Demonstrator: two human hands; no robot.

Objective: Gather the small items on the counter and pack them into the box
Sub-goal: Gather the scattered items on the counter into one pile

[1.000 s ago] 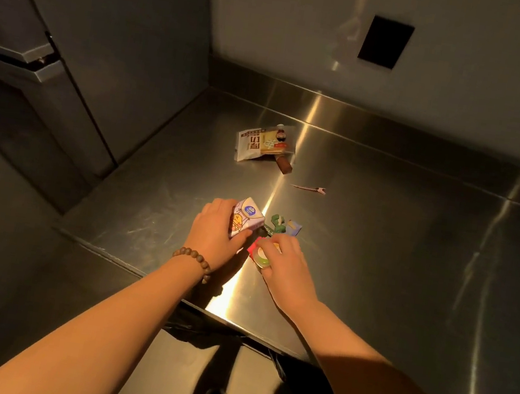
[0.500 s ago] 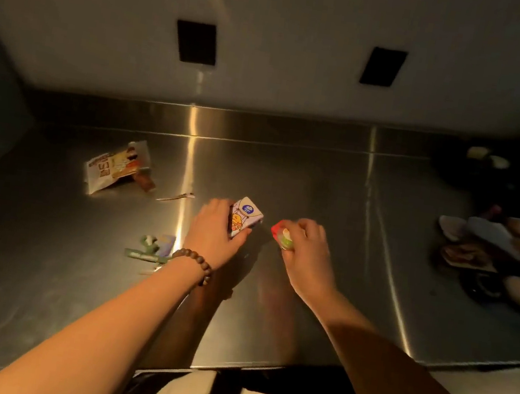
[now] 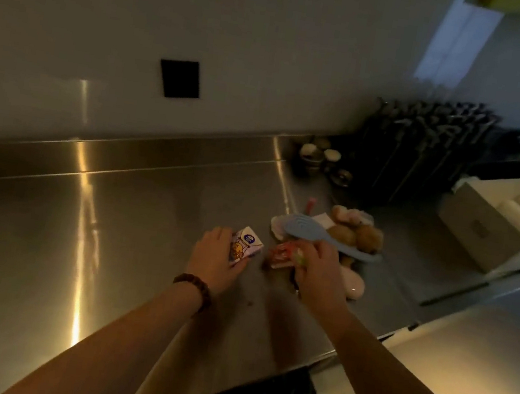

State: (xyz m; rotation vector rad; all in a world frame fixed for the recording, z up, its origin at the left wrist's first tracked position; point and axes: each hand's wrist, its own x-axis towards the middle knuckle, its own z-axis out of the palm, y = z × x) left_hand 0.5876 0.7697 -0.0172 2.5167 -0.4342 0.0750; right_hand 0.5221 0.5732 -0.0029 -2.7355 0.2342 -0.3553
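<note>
My left hand [image 3: 216,257], with a bead bracelet at the wrist, grips a small white carton [image 3: 247,243] with a blue logo and an orange cartoon. My right hand [image 3: 322,269] holds a small red and green item [image 3: 298,255] just above a red packet [image 3: 280,255] lying on the steel counter [image 3: 112,243]. Right behind my right hand is a pile of small items: a light blue brush [image 3: 320,233], brown plush toys [image 3: 357,234] and a pale pink oval thing [image 3: 355,283]. An open white box [image 3: 495,226] stands at the far right.
Small cups and bowls [image 3: 320,158] stand at the counter's back by a dark rack of utensils [image 3: 426,143]. A black wall socket [image 3: 180,78] is set in the wall. A lighter surface [image 3: 460,375] adjoins the counter at the right front.
My view and both hands have swung to the right along the counter. The carton stays in my left hand and the red and green item in my right, now at the pile.
</note>
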